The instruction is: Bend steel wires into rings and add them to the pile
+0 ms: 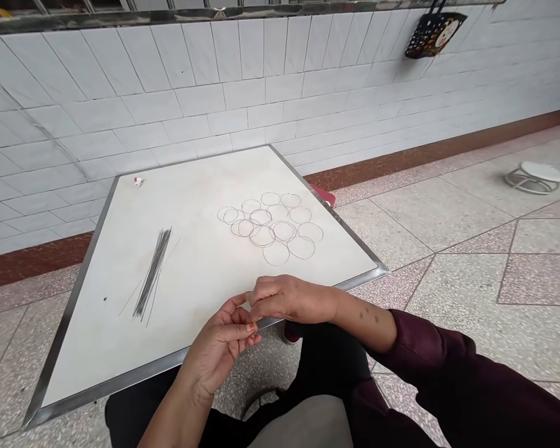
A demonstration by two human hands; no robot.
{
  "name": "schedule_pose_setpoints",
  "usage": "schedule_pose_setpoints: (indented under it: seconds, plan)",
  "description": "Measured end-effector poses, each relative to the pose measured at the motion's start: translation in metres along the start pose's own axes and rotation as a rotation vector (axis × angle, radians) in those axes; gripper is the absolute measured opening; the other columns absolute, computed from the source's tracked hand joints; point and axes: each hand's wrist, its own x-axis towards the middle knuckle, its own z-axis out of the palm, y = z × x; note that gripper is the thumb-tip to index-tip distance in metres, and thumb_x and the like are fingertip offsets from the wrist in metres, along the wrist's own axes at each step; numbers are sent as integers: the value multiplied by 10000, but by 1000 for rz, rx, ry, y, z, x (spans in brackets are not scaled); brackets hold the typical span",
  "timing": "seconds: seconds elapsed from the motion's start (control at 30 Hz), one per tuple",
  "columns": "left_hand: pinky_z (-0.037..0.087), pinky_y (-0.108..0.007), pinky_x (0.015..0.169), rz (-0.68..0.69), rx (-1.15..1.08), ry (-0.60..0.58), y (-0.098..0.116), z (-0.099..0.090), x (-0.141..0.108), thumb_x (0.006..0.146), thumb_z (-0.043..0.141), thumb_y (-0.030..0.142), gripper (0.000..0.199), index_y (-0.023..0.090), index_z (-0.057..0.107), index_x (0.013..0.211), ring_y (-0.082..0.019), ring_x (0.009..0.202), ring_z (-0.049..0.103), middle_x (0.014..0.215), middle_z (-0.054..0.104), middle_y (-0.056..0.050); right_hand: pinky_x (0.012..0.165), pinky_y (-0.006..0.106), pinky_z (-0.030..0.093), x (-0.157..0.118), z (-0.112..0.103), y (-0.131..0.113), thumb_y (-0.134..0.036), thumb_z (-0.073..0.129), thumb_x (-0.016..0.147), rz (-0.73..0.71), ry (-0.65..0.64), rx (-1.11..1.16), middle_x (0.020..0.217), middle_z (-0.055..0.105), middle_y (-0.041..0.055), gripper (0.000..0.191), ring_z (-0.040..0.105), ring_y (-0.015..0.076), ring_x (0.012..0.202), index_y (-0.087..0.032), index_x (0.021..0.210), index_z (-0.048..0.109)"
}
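My left hand point(221, 342) is held palm up at the table's front edge, its thumb and fingers closed together in a pinch. Against its fingertips sits my right hand point(294, 300), back up, with the fingers curled in and pressed together. Whatever lies between the fingers is too thin or too hidden to make out. Beyond the hands, several thin wire rings point(275, 235) lie flat on the table, many overlapping. To the left rests a bundle of straight thin wires point(154, 270), with a few strands splayed out beside it.
The white table point(205, 186) has a metal edge and stands near a tiled wall point(242, 93). A small white and red object point(139, 182) lies at its far left corner. A round stool point(536, 174) stands on the floor at right. A dark dotted bag point(432, 36) hangs above.
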Motion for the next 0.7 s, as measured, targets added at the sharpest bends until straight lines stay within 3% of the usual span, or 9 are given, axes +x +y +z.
schedule_pose_setpoints:
  seconds: [0.17,0.27,0.47,0.7]
  plan:
    - [515,-295,735,8,-43,16,-4,-5,-8,633,782,35,408,169,737,1016,-101,606,566,696,618,17,831,301,494,7,0,-14,-157,389,1013,-75,-64,-143,1128,637,82,296,517,169,933,-199,1185,626]
    - [527,-288,748,11,-109,47,-7,-7,-13,621,784,17,385,162,744,975,-94,602,572,692,621,21,818,309,499,12,1,-21,-160,405,1011,-93,-89,-215,1084,640,93,269,522,180,921,-173,1136,642]
    - [550,-278,749,1,-177,60,-10,-6,-27,653,799,36,403,192,734,1020,-80,585,572,716,644,14,840,268,503,13,10,-25,-210,478,1008,-49,97,-94,999,644,81,191,562,153,940,-143,1079,642]
    - [553,-250,700,-10,-169,55,-11,1,-34,645,800,34,416,183,732,1027,-75,575,568,710,640,18,799,255,509,9,7,-34,-197,447,1015,-47,64,-73,998,654,81,233,557,149,916,-166,1076,670]
